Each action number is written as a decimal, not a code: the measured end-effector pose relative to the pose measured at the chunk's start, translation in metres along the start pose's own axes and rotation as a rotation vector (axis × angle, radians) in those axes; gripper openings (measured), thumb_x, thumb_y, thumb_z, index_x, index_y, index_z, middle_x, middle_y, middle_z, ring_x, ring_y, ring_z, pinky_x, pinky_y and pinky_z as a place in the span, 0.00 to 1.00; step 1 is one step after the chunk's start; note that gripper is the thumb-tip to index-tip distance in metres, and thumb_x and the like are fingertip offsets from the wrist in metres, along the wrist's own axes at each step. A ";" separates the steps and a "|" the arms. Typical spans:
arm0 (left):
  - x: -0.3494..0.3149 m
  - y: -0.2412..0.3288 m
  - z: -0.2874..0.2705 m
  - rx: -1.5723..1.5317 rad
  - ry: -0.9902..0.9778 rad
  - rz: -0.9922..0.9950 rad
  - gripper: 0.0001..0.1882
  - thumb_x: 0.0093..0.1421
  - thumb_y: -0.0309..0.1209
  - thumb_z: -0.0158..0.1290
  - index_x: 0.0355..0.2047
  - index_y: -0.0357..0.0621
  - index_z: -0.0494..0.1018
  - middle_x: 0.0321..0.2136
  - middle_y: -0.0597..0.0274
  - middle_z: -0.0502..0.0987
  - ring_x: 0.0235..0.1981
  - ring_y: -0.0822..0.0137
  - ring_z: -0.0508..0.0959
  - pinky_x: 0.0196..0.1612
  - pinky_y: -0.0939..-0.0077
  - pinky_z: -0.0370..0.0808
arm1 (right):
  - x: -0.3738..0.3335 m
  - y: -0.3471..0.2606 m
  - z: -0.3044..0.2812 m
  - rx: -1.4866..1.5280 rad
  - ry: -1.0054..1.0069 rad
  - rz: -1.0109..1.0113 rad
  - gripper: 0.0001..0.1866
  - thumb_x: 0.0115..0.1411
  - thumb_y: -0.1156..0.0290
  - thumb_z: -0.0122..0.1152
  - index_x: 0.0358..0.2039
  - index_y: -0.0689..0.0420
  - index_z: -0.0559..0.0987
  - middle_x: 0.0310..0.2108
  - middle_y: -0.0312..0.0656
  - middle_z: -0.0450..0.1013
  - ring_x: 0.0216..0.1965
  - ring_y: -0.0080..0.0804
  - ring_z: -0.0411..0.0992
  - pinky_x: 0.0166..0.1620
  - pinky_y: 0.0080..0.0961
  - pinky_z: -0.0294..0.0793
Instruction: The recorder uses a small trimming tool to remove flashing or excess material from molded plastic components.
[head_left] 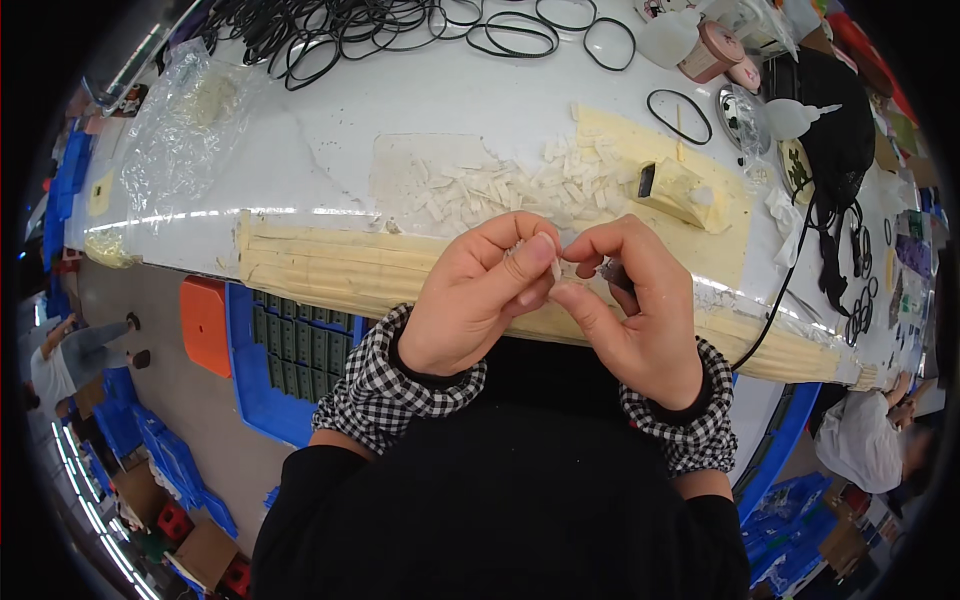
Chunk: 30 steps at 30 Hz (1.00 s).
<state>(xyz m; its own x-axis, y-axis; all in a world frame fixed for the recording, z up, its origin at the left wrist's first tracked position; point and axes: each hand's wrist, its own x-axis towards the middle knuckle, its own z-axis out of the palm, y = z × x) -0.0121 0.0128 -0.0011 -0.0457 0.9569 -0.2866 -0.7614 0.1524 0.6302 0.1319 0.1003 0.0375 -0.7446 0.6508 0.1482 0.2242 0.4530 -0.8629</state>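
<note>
Above the table's near edge, my left hand (pixel 478 295) pinches a small white strip (pixel 556 268) between thumb and forefinger. My right hand (pixel 645 315) is close beside it, fingers curled and thumb tip near the strip. A small dark piece (pixel 614 273) shows among the right hand's fingers, mostly covered; its kind cannot be made out. Just beyond both hands lies a loose heap of similar white strips (pixel 480 190). Behind my right hand, a yellow tape-wrapped block (pixel 688 195) with a dark end rests on a yellow sheet (pixel 735 225).
Many black rubber rings (pixel 340 35) pile up at the far side. A clear plastic bag (pixel 190 120) is at the left. Squeeze bottles (pixel 795 118) and a black cloth (pixel 838 130) lie right. A blue crate (pixel 275 405) of dark parts stands below the taped edge (pixel 320 265).
</note>
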 end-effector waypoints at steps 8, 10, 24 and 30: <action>0.001 0.001 -0.004 -0.101 -0.105 -0.130 0.10 0.68 0.34 0.43 0.33 0.42 0.68 0.23 0.73 0.64 0.23 0.82 0.59 0.28 0.89 0.59 | -0.003 0.008 0.003 -0.366 -0.035 -0.103 0.18 0.52 0.53 0.63 0.27 0.55 0.70 0.22 0.37 0.68 0.21 0.36 0.70 0.22 0.28 0.68; 0.002 0.000 -0.005 -0.092 -0.122 -0.124 0.09 0.68 0.34 0.43 0.33 0.42 0.68 0.23 0.73 0.64 0.23 0.82 0.59 0.28 0.89 0.59 | -0.003 0.009 0.002 -0.361 -0.050 -0.106 0.17 0.53 0.54 0.62 0.27 0.54 0.70 0.22 0.37 0.68 0.22 0.36 0.70 0.23 0.28 0.68; 0.001 0.004 -0.004 -0.050 -0.160 -0.052 0.08 0.66 0.33 0.46 0.32 0.43 0.69 0.23 0.74 0.65 0.23 0.82 0.60 0.27 0.87 0.59 | -0.004 0.007 0.004 -0.368 -0.052 -0.097 0.17 0.54 0.53 0.60 0.28 0.53 0.71 0.21 0.37 0.66 0.22 0.35 0.70 0.23 0.28 0.67; 0.002 0.004 -0.005 -0.024 -0.159 -0.041 0.08 0.66 0.33 0.47 0.31 0.43 0.69 0.22 0.74 0.65 0.22 0.82 0.59 0.27 0.87 0.59 | -0.004 0.007 0.004 -0.381 -0.065 -0.107 0.18 0.55 0.53 0.59 0.27 0.55 0.70 0.20 0.38 0.65 0.21 0.37 0.68 0.23 0.29 0.66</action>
<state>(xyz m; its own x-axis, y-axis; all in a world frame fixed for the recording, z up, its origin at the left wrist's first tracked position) -0.0182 0.0142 -0.0026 0.0871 0.9773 -0.1933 -0.7756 0.1883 0.6025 0.1343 0.0983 0.0292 -0.8118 0.5535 0.1862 0.3514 0.7176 -0.6012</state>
